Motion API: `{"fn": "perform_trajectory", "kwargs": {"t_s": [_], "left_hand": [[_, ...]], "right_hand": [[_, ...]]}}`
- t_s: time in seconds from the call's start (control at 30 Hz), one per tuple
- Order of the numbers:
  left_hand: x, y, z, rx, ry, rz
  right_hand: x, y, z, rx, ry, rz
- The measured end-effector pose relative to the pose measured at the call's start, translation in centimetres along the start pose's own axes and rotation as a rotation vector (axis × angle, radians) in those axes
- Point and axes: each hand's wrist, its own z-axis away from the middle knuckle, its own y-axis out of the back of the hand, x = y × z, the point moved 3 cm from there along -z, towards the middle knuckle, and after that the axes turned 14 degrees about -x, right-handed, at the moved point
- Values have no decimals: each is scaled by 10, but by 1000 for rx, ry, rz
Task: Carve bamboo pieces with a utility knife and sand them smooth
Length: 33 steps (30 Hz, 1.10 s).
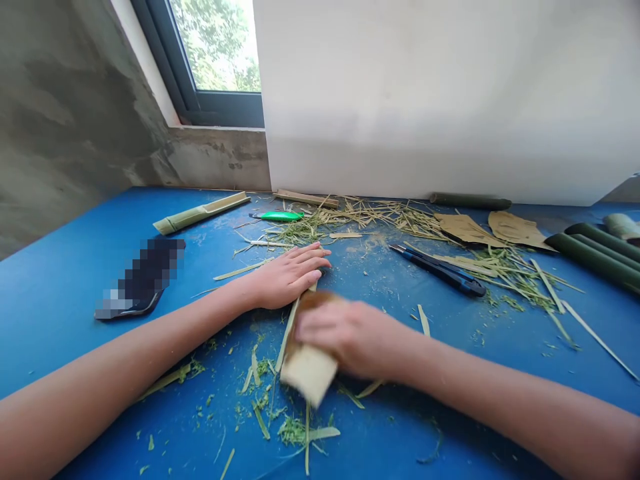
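Observation:
A narrow bamboo strip (287,337) lies on the blue table, running from under my left hand toward me. My left hand (293,275) rests on its far end, palm down, with the fingers stretched out to the right. Just nearer to me, my right hand (345,333) is closed round a folded piece of tan sandpaper (310,373), which lies over the strip. Motion blurs that hand and the paper, and the part of the strip under them is hidden.
Bamboo shavings (295,430) litter the blue table (65,267). A dark cutter (440,270) lies right, a green cutter (280,217) farther back, a pixelated dark object (150,277) left. Split bamboo (203,212), brown sheets (470,230) and green bamboo tubes (595,260) stand farther off.

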Motion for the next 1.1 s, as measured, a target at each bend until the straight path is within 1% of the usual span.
{"fn": "perform_trajectory", "kwargs": {"t_s": [0.03,0.13,0.23,0.27,0.33,0.37,0.4,0.43,0.47,0.5,0.53,0.57,0.6,0.63,0.67,0.7,0.8,0.9,0.93,0.97,1.0,1.03,1.1], "left_hand": [[0,0,0,-1,3,-1],[-1,1,0,-10,13,0],[-1,1,0,-22,24,-9],[-1,1,0,-25,27,-12],[-1,1,1,-29,36,-12],[-1,0,2,-27,41,-11],[-2,0,3,-20,45,-11],[-2,0,4,-9,49,-12],[-2,0,5,4,53,-16],[-2,0,6,19,57,-22],[-2,1,7,35,59,-32],[-2,2,9,52,60,-46],[-2,4,10,69,59,-64],[-1,6,11,85,56,-87],[-1,7,12,101,53,-114],[0,8,12,116,53,-139],[0,10,12,177,114,-205],[-3,12,13,240,230,-261],[-4,13,14,239,246,-270],[-5,14,16,222,231,-266],[-7,16,18,193,186,-250],[-8,18,22,155,117,-228],[-12,24,30,76,-36,-194]], "right_hand": [[2,0,0,7,-38,3],[1,-1,-2,-22,35,-16],[2,0,-2,1,-17,-55],[0,1,-1,-18,-2,-73],[-6,6,5,-49,97,-120],[-7,12,10,-23,147,-141],[-6,19,16,45,174,-146],[-1,28,23,149,166,-130],[6,38,31,278,119,-96],[17,47,40,423,34,-38],[29,56,49,552,-102,23],[42,63,58,670,-274,77],[55,67,65,735,-432,123],[66,70,70,756,-558,158],[74,71,73,742,-635,186],[79,71,74,697,-666,210],[85,67,69,531,-652,251],[88,59,64,269,-715,190],[90,57,64,191,-741,153],[92,55,64,152,-763,117],[94,56,66,170,-781,79],[96,58,68,242,-797,31],[100,65,75,480,-807,-139]]}}
